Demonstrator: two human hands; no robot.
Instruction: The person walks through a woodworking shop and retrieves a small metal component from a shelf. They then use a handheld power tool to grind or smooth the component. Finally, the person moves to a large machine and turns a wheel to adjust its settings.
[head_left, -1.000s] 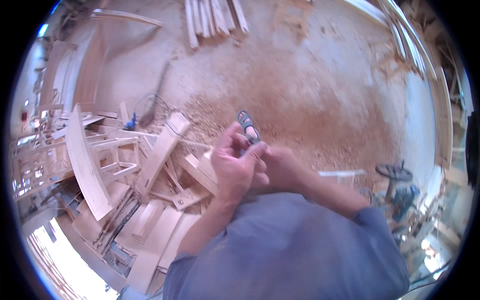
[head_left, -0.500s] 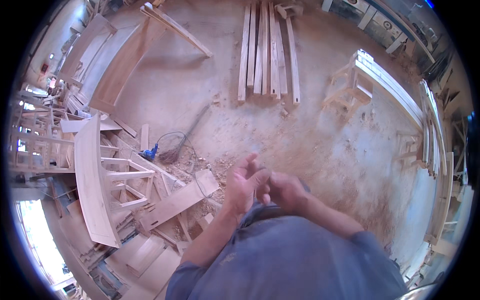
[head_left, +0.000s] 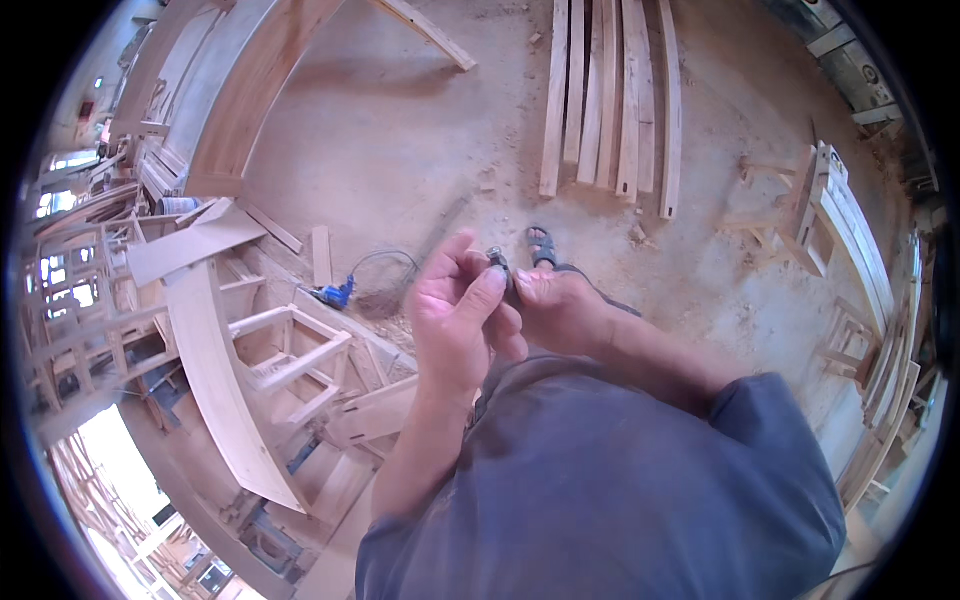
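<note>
Pinch grip on a small dark piece (head_left: 497, 258)

To the right of the blue tool (head_left: 338, 293), and raised above the floor (head_left: 390, 130), the small dark piece is held by the left hand (head_left: 450, 320). Its fingers are narrowed on the piece, with the thumb laid along one side; such a fingertip hold is probably chosen so that the piece can be seen and turned finely. From the right it is met by the thumb of the right hand (head_left: 562, 312), perhaps for steadying; the other fingers there are hidden, so whether they are closed on it cannot be told.

Nearer than the blue tool and to its left, a long pale board (head_left: 225, 370) is set beside an open wooden frame (head_left: 292, 347); whether contact is made cannot be told. Beyond the tool and to its right, wooden beams (head_left: 630, 120) are laid lengthwise, side by side, apparently so that like lengths are grouped together.
</note>
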